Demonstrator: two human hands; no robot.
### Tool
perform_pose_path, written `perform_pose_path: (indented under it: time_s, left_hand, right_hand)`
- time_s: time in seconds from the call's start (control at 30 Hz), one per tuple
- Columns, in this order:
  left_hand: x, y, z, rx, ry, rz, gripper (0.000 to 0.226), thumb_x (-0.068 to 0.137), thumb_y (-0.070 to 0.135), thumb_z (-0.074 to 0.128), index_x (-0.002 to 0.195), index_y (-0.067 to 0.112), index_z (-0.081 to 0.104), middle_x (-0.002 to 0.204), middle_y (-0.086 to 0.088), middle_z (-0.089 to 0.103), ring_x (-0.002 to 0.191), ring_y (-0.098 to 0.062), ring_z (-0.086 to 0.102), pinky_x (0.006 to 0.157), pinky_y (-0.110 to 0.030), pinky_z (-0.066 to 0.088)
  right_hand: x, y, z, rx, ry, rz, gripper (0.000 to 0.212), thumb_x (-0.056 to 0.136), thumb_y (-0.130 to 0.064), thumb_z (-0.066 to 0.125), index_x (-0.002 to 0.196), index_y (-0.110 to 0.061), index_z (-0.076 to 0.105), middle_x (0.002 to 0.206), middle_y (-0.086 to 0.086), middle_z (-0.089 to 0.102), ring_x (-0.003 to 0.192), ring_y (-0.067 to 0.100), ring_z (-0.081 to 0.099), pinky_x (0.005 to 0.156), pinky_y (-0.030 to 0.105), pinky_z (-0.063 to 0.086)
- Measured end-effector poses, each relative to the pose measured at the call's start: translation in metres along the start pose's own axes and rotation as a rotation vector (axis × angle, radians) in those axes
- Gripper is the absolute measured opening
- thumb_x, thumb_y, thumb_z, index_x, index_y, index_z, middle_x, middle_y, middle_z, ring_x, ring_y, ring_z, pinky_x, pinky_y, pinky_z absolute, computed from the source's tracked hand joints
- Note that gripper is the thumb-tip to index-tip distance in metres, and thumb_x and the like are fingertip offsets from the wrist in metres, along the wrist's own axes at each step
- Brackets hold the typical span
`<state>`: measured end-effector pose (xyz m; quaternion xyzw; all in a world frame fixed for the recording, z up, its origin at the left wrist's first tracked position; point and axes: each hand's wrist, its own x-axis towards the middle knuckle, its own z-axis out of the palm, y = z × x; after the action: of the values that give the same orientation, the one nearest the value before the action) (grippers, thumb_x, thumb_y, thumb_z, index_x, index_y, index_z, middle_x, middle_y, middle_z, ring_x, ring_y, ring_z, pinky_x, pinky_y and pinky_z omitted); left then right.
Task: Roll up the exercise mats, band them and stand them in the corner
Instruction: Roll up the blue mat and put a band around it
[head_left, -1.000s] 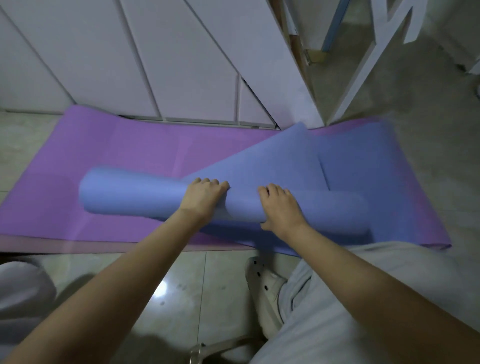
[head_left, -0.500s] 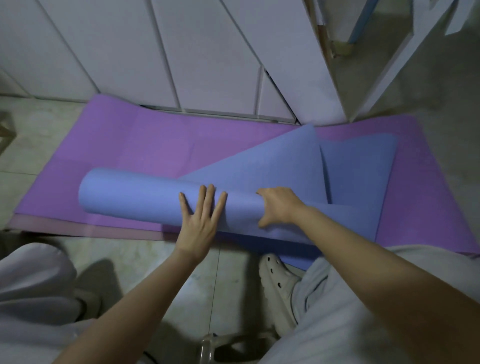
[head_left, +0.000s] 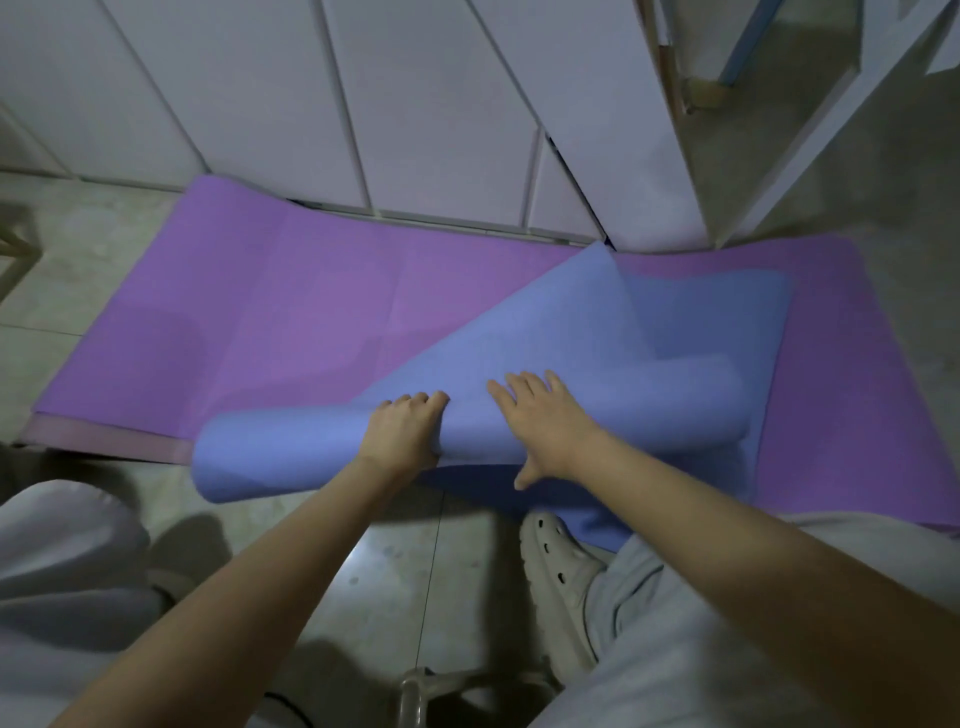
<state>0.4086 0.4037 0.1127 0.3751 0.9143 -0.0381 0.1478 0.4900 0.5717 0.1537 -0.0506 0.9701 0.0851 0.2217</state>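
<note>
A blue exercise mat (head_left: 291, 452) lies partly rolled into a thick tube across a flat purple mat (head_left: 311, 317) on the floor. Its loose tail (head_left: 691, 317) spreads up and to the right over the purple mat. My left hand (head_left: 402, 434) grips the roll near its middle, fingers curled over the top. My right hand (head_left: 540, 423) lies flat on the roll just to the right, fingers spread and thumb hanging below the roll's near side. The roll's left end overhangs the purple mat's near edge.
White cabinet doors (head_left: 415, 104) stand right behind the mats. A white frame leg (head_left: 810, 119) slants at the upper right. My light trousers and a white clog (head_left: 558, 566) sit on the tiled floor (head_left: 395, 582) below the roll. A metal bar (head_left: 415, 696) is at the bottom centre.
My left hand went from flat to curled over the roll. My right hand opened flat on it. The roll has shifted right and nearer to me.
</note>
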Motion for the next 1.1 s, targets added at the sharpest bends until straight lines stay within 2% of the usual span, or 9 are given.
perform_pose_path:
  time_s: [0.07, 0.13, 0.23, 0.37, 0.5, 0.67, 0.8, 0.93, 1.1]
  left_hand:
    - [0.004, 0.004, -0.002, -0.043, -0.026, 0.001, 0.057, 0.077, 0.028, 0.067, 0.128, 0.018, 0.043, 0.118, -0.004, 0.057, 0.108, -0.028, 0.055, 0.082, -0.033, 0.042]
    - [0.008, 0.006, 0.0, -0.061, -0.059, 0.025, 0.062, 0.077, 0.029, 0.068, 0.132, 0.019, 0.041, 0.121, -0.006, 0.057, 0.111, -0.028, 0.054, 0.083, -0.033, 0.042]
    - [0.013, 0.003, 0.015, -0.158, -0.063, 0.081, 0.079, 0.073, 0.036, 0.073, 0.14, 0.019, 0.035, 0.128, -0.007, 0.052, 0.115, -0.028, 0.05, 0.093, -0.032, 0.037]
    - [0.014, 0.0, 0.047, -0.322, -0.08, 0.105, 0.095, 0.073, 0.039, 0.075, 0.147, 0.014, 0.022, 0.146, -0.007, 0.035, 0.132, -0.027, 0.036, 0.109, -0.031, 0.024]
    - [0.017, -0.007, 0.078, -0.375, -0.122, 0.085, 0.085, 0.086, 0.038, 0.063, 0.15, 0.012, 0.013, 0.154, -0.007, 0.022, 0.141, -0.022, 0.022, 0.114, -0.029, 0.015]
    - [0.035, -0.021, 0.109, -0.473, -0.225, 0.035, 0.07, 0.094, 0.026, 0.054, 0.15, 0.013, 0.014, 0.156, -0.004, 0.018, 0.143, -0.02, 0.02, 0.114, -0.027, 0.016]
    - [0.053, -0.037, 0.125, -0.577, -0.268, -0.024, 0.054, 0.099, 0.023, 0.045, 0.148, 0.013, 0.025, 0.154, -0.003, 0.026, 0.14, -0.019, 0.026, 0.111, -0.028, 0.024]
    - [0.08, -0.053, 0.136, -0.655, -0.307, -0.064, 0.038, 0.098, 0.019, 0.047, 0.134, 0.009, 0.047, 0.135, -0.013, 0.048, 0.124, -0.029, 0.047, 0.101, -0.034, 0.036]
    - [0.112, -0.084, 0.146, -0.576, -0.296, -0.142, 0.053, 0.092, 0.023, 0.051, 0.141, 0.008, 0.037, 0.145, -0.016, 0.033, 0.131, -0.032, 0.036, 0.107, -0.036, 0.031]
  right_hand:
    - [0.003, -0.002, 0.011, -0.036, 0.031, 0.035, 0.112, 0.07, -0.048, 0.076, 0.148, -0.006, 0.008, 0.143, 0.014, 0.032, 0.131, 0.03, 0.034, 0.111, 0.043, 0.021]
    - [0.007, 0.003, 0.019, 0.005, 0.045, 0.042, 0.098, 0.072, -0.042, 0.076, 0.144, -0.007, 0.019, 0.135, 0.011, 0.041, 0.121, 0.028, 0.043, 0.102, 0.039, 0.03]
    - [0.015, 0.01, 0.026, 0.035, 0.015, 0.035, 0.079, 0.074, -0.033, 0.075, 0.134, -0.009, 0.031, 0.126, 0.009, 0.047, 0.114, 0.027, 0.049, 0.093, 0.037, 0.035]
    - [0.031, 0.018, 0.036, -0.016, -0.06, 0.001, 0.072, 0.076, -0.029, 0.073, 0.133, -0.012, 0.032, 0.126, 0.007, 0.047, 0.115, 0.026, 0.049, 0.093, 0.036, 0.034]
    - [0.052, 0.028, 0.053, -0.06, -0.135, -0.033, 0.072, 0.076, -0.026, 0.073, 0.134, -0.013, 0.032, 0.125, 0.007, 0.048, 0.114, 0.026, 0.049, 0.095, 0.035, 0.032]
    - [0.082, 0.039, 0.078, -0.054, -0.203, -0.034, 0.068, 0.078, -0.026, 0.07, 0.134, -0.015, 0.033, 0.123, 0.006, 0.049, 0.114, 0.025, 0.05, 0.093, 0.034, 0.032]
    - [0.111, 0.042, 0.095, -0.057, -0.285, -0.014, 0.069, 0.083, -0.015, 0.066, 0.14, -0.014, 0.027, 0.129, 0.008, 0.046, 0.119, 0.027, 0.047, 0.1, 0.038, 0.031]
    - [0.141, 0.045, 0.112, -0.029, -0.398, 0.0, 0.074, 0.086, -0.011, 0.062, 0.147, -0.012, 0.018, 0.136, 0.011, 0.043, 0.125, 0.029, 0.044, 0.104, 0.04, 0.03]
    - [0.171, 0.049, 0.13, 0.009, -0.48, 0.021, 0.076, 0.088, -0.017, 0.063, 0.148, -0.012, 0.016, 0.138, 0.012, 0.041, 0.128, 0.029, 0.042, 0.108, 0.04, 0.027]
